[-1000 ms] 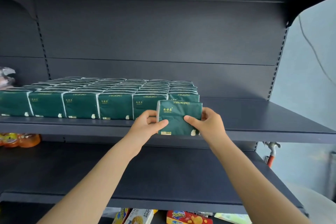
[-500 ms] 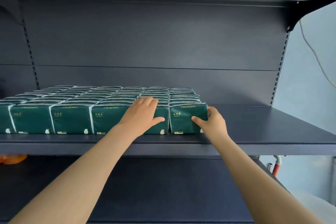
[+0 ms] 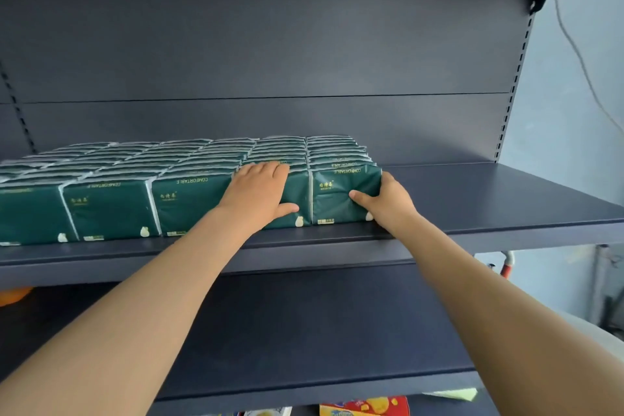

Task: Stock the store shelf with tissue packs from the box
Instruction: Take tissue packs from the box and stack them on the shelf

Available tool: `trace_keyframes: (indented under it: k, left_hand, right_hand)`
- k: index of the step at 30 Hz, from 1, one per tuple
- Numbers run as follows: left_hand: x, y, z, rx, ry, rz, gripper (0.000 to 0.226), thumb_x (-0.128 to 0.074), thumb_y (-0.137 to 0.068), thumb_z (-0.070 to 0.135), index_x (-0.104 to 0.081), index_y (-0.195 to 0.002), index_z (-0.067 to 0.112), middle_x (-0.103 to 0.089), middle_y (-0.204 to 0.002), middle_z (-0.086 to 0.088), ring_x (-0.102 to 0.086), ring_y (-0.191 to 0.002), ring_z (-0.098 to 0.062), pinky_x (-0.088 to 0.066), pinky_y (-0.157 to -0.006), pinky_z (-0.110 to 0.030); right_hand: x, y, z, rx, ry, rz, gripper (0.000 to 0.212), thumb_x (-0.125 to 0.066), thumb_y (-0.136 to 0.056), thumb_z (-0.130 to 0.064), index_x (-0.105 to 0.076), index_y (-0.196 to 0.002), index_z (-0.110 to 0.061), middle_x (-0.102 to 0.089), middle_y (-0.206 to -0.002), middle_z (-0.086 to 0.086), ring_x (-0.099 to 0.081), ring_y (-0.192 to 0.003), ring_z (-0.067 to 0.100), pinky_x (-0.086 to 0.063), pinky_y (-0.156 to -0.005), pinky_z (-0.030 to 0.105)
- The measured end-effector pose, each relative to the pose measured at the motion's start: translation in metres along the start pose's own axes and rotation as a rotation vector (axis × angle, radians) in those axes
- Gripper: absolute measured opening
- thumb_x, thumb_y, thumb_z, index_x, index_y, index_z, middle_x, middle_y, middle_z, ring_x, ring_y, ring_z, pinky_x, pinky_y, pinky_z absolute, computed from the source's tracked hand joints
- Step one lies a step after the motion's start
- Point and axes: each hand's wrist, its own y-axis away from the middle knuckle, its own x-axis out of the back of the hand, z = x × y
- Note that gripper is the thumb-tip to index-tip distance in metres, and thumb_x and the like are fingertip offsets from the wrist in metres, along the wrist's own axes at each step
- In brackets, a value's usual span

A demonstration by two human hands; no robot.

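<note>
Several rows of dark green tissue packs (image 3: 111,209) stand on the dark shelf (image 3: 489,199), filling its left and middle part. The front pack of the rightmost row (image 3: 334,196) stands upright at the shelf's front edge. My right hand (image 3: 388,204) grips its right end, thumb across the front face and fingers behind. My left hand (image 3: 258,191) lies flat with straight fingers over the top and front of the neighbouring front pack (image 3: 295,213). The box is out of view.
Bare shelf surface stretches to the right of the packs. A lower dark shelf (image 3: 304,331) lies beneath my arms. Colourful snack packets (image 3: 364,407) show under it. An orange item (image 3: 13,294) sits at the lower left. A wall with a cable (image 3: 580,54) is on the right.
The pack I held in both hands in front of the shelf now stands at the front of the rightmost row. My left hand moved off it onto the neighbouring pack.
</note>
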Motion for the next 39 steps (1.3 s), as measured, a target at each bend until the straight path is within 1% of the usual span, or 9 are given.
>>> trace_keyframes:
  k: [3,5,7,11,14,19,24,31,39]
  left_hand:
    - [0.012,0.006,0.000,0.019,-0.027,-0.025,0.074,-0.043,-0.091,0.057,-0.023,-0.145,0.011,-0.028,-0.153,-0.005,-0.025,-0.141,-0.020,-0.001,-0.117,-0.048]
    - [0.023,0.016,0.003,0.062,-0.012,0.005,0.071,-0.040,-0.093,0.054,-0.024,-0.145,0.009,-0.027,-0.153,-0.007,-0.024,-0.142,-0.021,-0.001,-0.118,-0.048]
    - [0.034,0.035,0.011,0.112,0.026,0.051,0.063,-0.040,-0.095,0.048,-0.030,-0.142,0.008,-0.034,-0.148,-0.009,-0.031,-0.138,-0.024,-0.005,-0.118,-0.047]
    - [0.043,0.096,0.034,0.134,0.075,0.048,0.053,-0.043,-0.096,0.039,-0.036,-0.139,0.008,-0.044,-0.139,-0.010,-0.037,-0.131,-0.027,-0.016,-0.116,-0.042]
    - [0.047,0.149,0.051,0.161,0.120,-0.034,0.050,-0.045,-0.096,0.038,-0.040,-0.136,0.008,-0.044,-0.139,-0.012,-0.038,-0.129,-0.029,-0.029,-0.108,-0.040]
    - [0.043,0.231,0.079,0.216,0.185,-0.176,0.047,-0.045,-0.096,0.036,-0.041,-0.135,0.009,-0.043,-0.135,-0.010,-0.038,-0.126,-0.027,-0.039,-0.097,-0.041]
    - [0.024,0.307,0.101,0.275,0.205,-0.296,0.045,-0.046,-0.096,0.034,-0.044,-0.132,0.008,-0.045,-0.131,-0.010,-0.040,-0.124,-0.027,-0.040,-0.094,-0.042]
    - [-0.038,0.396,0.111,0.309,0.273,-0.505,0.042,-0.046,-0.095,0.034,-0.047,-0.127,0.007,-0.049,-0.126,-0.011,-0.045,-0.118,-0.027,-0.043,-0.095,-0.042]
    - [-0.166,0.466,0.109,0.231,0.434,-0.771,0.039,-0.043,-0.097,0.034,-0.046,-0.124,0.007,-0.049,-0.127,-0.009,-0.046,-0.117,-0.024,-0.044,-0.093,-0.038]
  right_hand:
    - [0.009,0.008,-0.010,-0.030,0.043,0.008,0.059,-0.066,-0.086,-0.034,-0.038,-0.130,-0.005,-0.053,-0.122,0.009,-0.051,-0.104,0.023,-0.038,-0.074,0.028]
    - [0.018,0.019,-0.016,-0.022,0.100,0.044,0.067,-0.065,-0.086,-0.037,-0.033,-0.134,-0.003,-0.045,-0.132,0.013,-0.043,-0.121,0.029,-0.040,-0.087,0.034]
    - [0.030,0.034,-0.021,0.025,0.174,0.078,0.069,-0.063,-0.087,-0.037,-0.031,-0.136,0.000,-0.041,-0.135,0.015,-0.035,-0.127,0.032,-0.035,-0.097,0.037]
    - [0.048,0.079,-0.014,0.116,0.297,0.020,0.058,-0.059,-0.089,-0.038,-0.039,-0.127,0.002,-0.043,-0.131,0.017,-0.033,-0.127,0.033,-0.034,-0.095,0.038]
    - [0.051,0.121,0.000,0.178,0.405,-0.068,0.051,-0.055,-0.092,-0.039,-0.044,-0.119,0.004,-0.047,-0.124,0.020,-0.039,-0.119,0.035,-0.034,-0.090,0.036]
    - [0.044,0.189,0.037,0.223,0.513,-0.235,0.062,-0.048,-0.095,-0.043,-0.038,-0.134,0.004,-0.045,-0.133,0.023,-0.041,-0.124,0.037,-0.035,-0.099,0.039]
    - [0.021,0.254,0.072,0.237,0.597,-0.391,0.063,-0.046,-0.094,-0.046,-0.037,-0.138,-0.002,-0.044,-0.136,0.019,-0.038,-0.127,0.036,-0.036,-0.102,0.043]
    - [-0.040,0.330,0.120,0.218,0.745,-0.604,0.060,-0.044,-0.095,-0.045,-0.036,-0.137,-0.003,-0.044,-0.136,0.019,-0.039,-0.127,0.035,-0.036,-0.100,0.041]
    - [-0.152,0.391,0.200,0.047,0.807,-0.887,0.055,-0.042,-0.097,-0.039,-0.034,-0.141,-0.007,-0.040,-0.140,0.015,-0.038,-0.128,0.031,-0.039,-0.104,0.042]
